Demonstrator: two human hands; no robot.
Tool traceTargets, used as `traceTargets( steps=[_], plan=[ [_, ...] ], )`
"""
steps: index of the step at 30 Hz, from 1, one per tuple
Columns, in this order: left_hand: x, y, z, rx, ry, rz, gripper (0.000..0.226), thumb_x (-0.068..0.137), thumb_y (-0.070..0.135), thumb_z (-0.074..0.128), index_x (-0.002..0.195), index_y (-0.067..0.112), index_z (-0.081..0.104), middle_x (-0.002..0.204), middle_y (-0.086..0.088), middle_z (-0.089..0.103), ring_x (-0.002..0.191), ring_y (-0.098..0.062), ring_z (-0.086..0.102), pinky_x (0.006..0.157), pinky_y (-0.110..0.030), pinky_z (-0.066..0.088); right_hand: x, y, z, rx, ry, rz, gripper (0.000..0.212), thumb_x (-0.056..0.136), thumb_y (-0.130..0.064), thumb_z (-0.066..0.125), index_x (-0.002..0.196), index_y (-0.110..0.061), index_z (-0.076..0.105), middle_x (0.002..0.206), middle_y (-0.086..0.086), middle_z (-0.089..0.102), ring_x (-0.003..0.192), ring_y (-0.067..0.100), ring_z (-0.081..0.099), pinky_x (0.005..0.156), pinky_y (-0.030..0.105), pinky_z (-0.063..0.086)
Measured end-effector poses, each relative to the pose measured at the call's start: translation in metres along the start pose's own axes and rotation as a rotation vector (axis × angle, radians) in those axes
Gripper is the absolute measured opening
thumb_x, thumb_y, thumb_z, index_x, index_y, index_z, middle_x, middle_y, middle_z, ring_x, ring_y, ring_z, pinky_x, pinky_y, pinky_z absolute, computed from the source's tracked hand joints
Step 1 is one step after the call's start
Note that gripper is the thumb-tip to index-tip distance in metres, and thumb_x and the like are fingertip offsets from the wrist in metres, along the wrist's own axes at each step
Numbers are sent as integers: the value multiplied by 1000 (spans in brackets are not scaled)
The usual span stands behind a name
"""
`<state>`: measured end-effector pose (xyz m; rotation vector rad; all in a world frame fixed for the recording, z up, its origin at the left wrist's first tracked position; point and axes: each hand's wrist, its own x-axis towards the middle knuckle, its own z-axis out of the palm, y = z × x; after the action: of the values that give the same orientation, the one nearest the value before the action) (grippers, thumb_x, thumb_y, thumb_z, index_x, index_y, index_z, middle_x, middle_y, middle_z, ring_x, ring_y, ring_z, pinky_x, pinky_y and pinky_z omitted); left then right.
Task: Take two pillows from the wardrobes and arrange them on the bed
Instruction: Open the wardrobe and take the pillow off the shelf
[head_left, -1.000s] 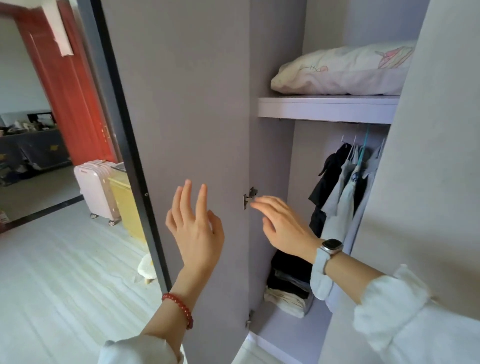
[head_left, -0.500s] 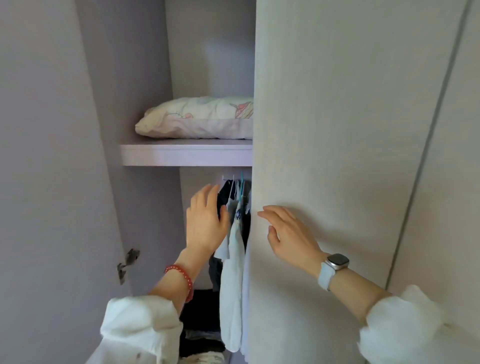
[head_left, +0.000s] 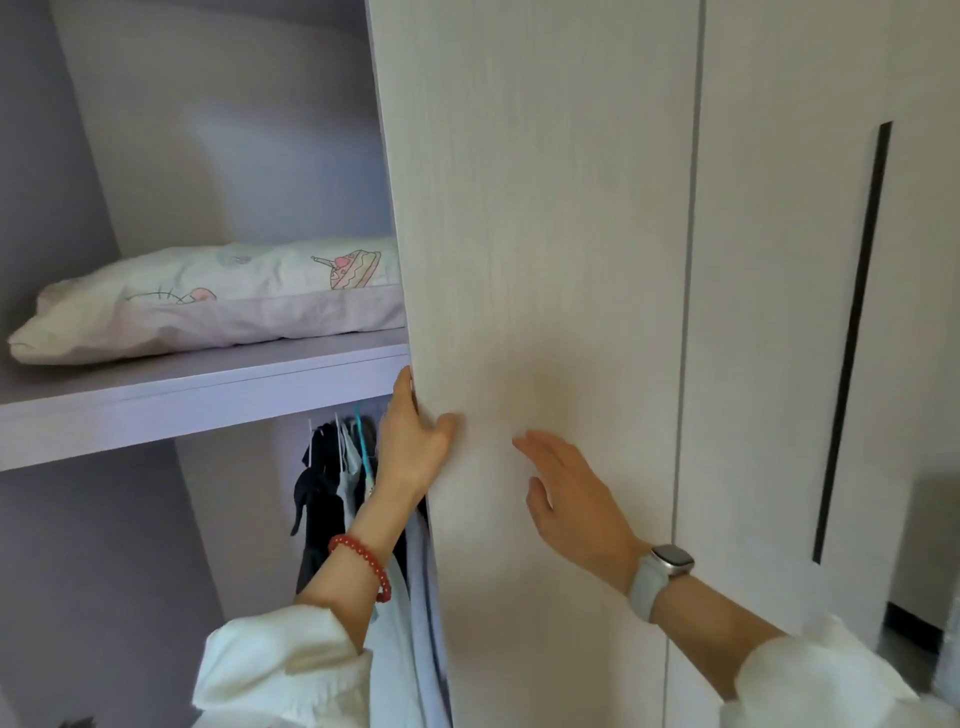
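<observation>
A pale pillow (head_left: 208, 296) with cartoon prints lies on the lilac shelf (head_left: 156, 400) inside the open left half of the wardrobe. Its right end is hidden behind the shut right door (head_left: 535, 260). My left hand (head_left: 413, 441) grips the left edge of that door just below shelf height, fingers curled behind the edge and thumb on the front. My right hand (head_left: 571, 499) lies flat on the door's front face with its fingers spread. No second pillow and no bed are in view.
Dark and white clothes (head_left: 337, 483) hang on a rail under the shelf, right beside my left wrist. A further wardrobe door (head_left: 779, 312) with a long dark handle slot (head_left: 852, 353) stands to the right. A strip of floor shows at the far lower right.
My view has swung right, from the open left door to the shut one. My left hand has moved from the hanging clothes onto the door's edge. My right hand stays on the door face.
</observation>
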<state>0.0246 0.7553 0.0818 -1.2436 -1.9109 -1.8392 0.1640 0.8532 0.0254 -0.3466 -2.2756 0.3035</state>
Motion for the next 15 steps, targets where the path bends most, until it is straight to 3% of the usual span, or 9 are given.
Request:
traceTargets(
  steps=[2, 5, 9, 11, 13, 15],
  plan=[
    [-16, 9, -4, -61, -33, 64, 60, 77, -2, 52, 103, 50, 39, 93, 20, 56, 73, 2, 55, 57, -2, 40, -16, -3, -4, 35, 2, 5, 45, 90, -7, 42, 134, -16, 38, 142, 5, 39, 132, 18, 35, 102, 28, 36],
    [-43, 27, -8, -135, -140, 113, 73, 78, -4, 48, 105, 62, 33, 98, 19, 57, 76, 15, 54, 61, 1, 41, -38, -7, -17, 75, 35, 8, 44, 90, -6, 42, 133, -15, 39, 141, 5, 40, 131, 16, 36, 103, 19, 28],
    [-75, 57, -4, -211, -293, 183, 70, 76, 1, 46, 108, 62, 34, 96, 13, 58, 75, 10, 56, 63, -4, 44, -65, -9, -48, 141, 109, 30, 43, 90, -3, 41, 131, -14, 40, 134, 3, 45, 124, 15, 44, 102, 23, 35],
    [-86, 71, 1, -236, -363, 221, 73, 80, -3, 47, 110, 63, 36, 96, 15, 59, 78, 7, 59, 68, -6, 46, -78, -10, -67, 197, 154, 66, 42, 89, -4, 40, 130, -16, 41, 127, -4, 46, 117, 10, 47, 97, 18, 40],
    [-94, 85, 9, -239, -436, 262, 67, 80, 3, 46, 118, 57, 35, 100, 13, 61, 84, 4, 60, 75, -6, 45, -92, -10, -85, 239, 207, 80, 41, 88, -9, 38, 128, -18, 42, 123, -8, 46, 112, 2, 48, 92, 8, 40],
    [-101, 96, 21, -222, -492, 312, 64, 77, 10, 43, 124, 51, 33, 101, 9, 61, 89, 2, 59, 78, -4, 42, -106, -8, -104, 242, 230, 77, 41, 88, -12, 36, 127, -19, 43, 123, -9, 48, 111, -4, 47, 93, 7, 39]
  ],
)
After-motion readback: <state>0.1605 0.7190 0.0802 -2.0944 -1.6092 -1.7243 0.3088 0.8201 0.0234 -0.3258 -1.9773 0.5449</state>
